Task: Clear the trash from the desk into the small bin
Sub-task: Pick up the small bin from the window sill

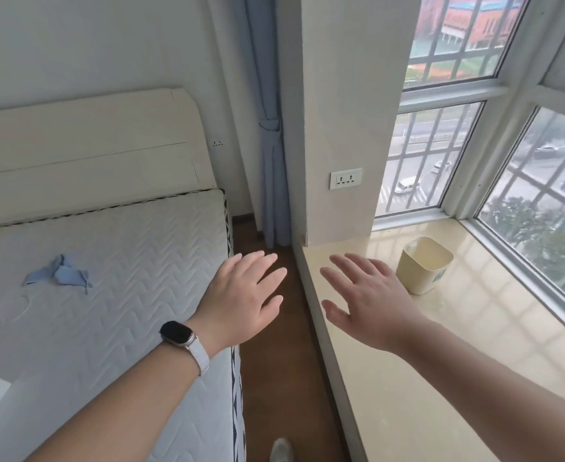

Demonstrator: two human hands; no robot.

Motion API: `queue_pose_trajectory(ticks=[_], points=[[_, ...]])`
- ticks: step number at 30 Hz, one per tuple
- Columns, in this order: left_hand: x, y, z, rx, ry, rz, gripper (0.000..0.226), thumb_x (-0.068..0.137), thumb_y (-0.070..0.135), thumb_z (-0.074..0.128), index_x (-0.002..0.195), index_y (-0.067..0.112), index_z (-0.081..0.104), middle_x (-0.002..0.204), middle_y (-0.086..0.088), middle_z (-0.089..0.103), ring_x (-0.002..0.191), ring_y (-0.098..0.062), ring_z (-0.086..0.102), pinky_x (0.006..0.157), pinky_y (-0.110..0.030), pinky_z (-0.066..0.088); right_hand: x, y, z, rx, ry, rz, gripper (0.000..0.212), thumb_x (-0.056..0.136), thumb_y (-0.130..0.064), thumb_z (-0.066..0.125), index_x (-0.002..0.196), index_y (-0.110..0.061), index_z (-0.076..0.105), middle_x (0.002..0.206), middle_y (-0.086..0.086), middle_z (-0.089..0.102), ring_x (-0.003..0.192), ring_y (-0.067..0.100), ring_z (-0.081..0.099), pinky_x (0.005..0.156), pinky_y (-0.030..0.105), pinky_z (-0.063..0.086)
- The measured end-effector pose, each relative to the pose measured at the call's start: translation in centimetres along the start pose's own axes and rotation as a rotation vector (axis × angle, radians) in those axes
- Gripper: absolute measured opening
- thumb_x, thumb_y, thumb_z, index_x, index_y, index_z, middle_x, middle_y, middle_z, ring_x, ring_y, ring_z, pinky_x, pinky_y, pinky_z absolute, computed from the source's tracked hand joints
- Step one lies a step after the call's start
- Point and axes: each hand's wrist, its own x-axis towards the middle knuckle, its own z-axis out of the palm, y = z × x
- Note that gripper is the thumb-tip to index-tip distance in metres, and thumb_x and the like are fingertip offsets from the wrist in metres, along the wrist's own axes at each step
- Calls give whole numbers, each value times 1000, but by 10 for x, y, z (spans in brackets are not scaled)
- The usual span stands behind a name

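Head view: both arms reach forward, palms down. Left hand point(241, 295), fingers spread and empty, hovers over the floor strip between the bed point(107, 261) and the sill. Right hand point(367, 301), likewise splayed and empty, hangs above the surface point(424, 378) near its front edge. Small bin point(422, 265) stands upright on the surface toward the window corner.

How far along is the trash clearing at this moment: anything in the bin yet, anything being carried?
Done: nothing visibly. The small bin stands upright on the window ledge and what shows of its inside looks empty. In hand: nothing; the left hand and right hand are both open and spread. Left: everything. No desk or trash is in view; only a blue cloth lies on the mattress.
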Motion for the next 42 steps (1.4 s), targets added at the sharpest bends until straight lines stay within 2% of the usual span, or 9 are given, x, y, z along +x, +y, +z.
queue_pose_trajectory(ticks=[8,15,22,30,36,42], points=[[49,-103,43,-65,70,7,40,88,36,57,124,18,62,132,-9,59,125,-30,51,103,-50,40,110,-8,7,-88,37,22,50,87,-51,46,125,-20,56,131,5,58,121,29,51,95,43,44],[87,-155,75,-89,71,61,42,88,37,54,124,18,62,132,-9,59,125,-31,51,103,-50,39,159,-2,24,-118,14,83,49,87,-51,45,125,-21,56,132,6,58,122,31,52,96,45,45],[133,-166,102,-156,81,120,39,87,34,58,123,17,62,131,-10,60,124,-31,51,103,-51,39,187,37,28,-159,-17,150,51,87,-52,43,122,-18,59,130,7,58,120,31,52,94,45,45],[212,-155,152,-203,29,204,38,85,30,62,120,17,62,129,-10,60,123,-31,51,103,-48,38,214,102,68,-87,-60,256,50,88,-51,42,120,-16,58,130,8,58,119,31,51,92,46,46],[300,-141,185,-174,-59,333,41,87,35,54,124,17,59,130,-10,59,123,-30,51,103,-46,35,231,169,83,-43,-44,380,51,86,-51,42,119,-16,60,129,8,58,117,31,52,92,44,44],[376,-111,209,-196,-44,463,41,86,35,56,122,16,61,127,-10,60,120,-30,51,100,-43,33,226,229,93,-17,-70,506,53,87,-52,40,122,-16,57,131,9,57,121,32,51,95,46,44]])
